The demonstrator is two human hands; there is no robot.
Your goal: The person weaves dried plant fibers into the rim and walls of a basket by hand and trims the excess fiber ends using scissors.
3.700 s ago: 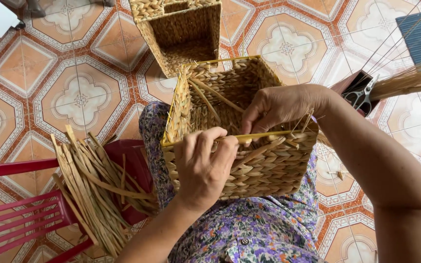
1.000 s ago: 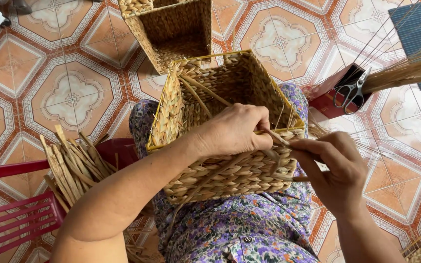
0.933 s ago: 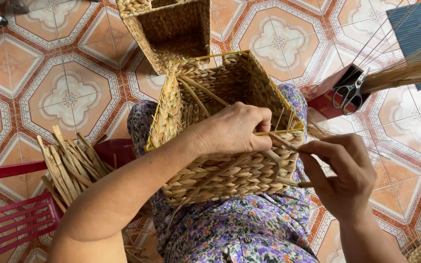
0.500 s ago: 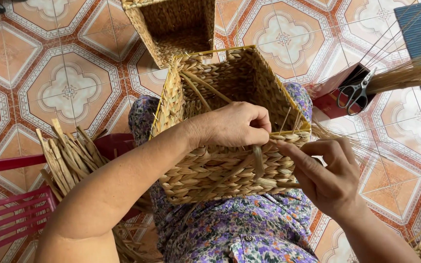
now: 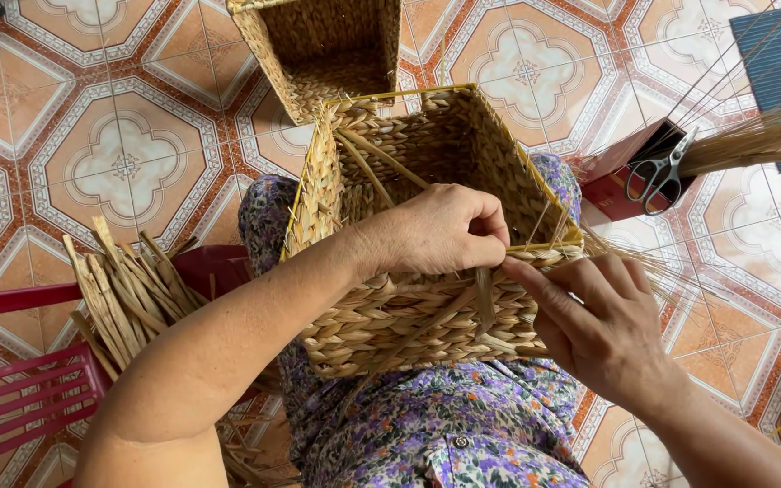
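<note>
Two hands closer now, left hand point(image 5: 440, 230) fingers pinching strand point(image 5: 484, 303), right hand point(image 5: 603, 325) fingers spread on basket point(image 5: 381, 325)

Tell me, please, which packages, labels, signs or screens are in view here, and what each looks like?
Red box: on the tiled floor right of the woven basket, open, rectangular, dark inside, with scissors lying across it.
No label, sign or screen shows.

A rectangular woven straw basket point(image 5: 409, 271) is resting tilted on the lap, its opening facing away, with a loose flat straw strand point(image 5: 484, 303) hanging down its near wall
</note>
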